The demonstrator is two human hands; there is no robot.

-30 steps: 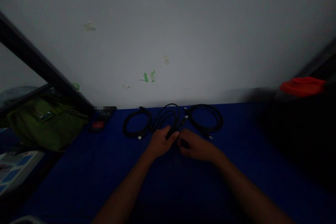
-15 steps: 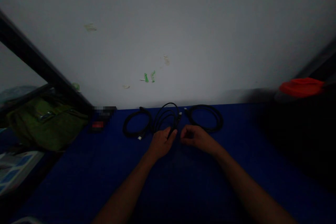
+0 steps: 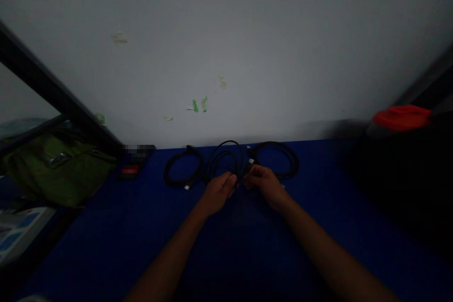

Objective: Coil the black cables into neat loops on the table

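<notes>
Both hands touch the middle black cable; coiled cables flank it.

No words or numbers can be read, as the pale and red patches on the dark object left of the frame's centre and the blue-and-white face of the box at lower left are too blocky or blurred.
</notes>
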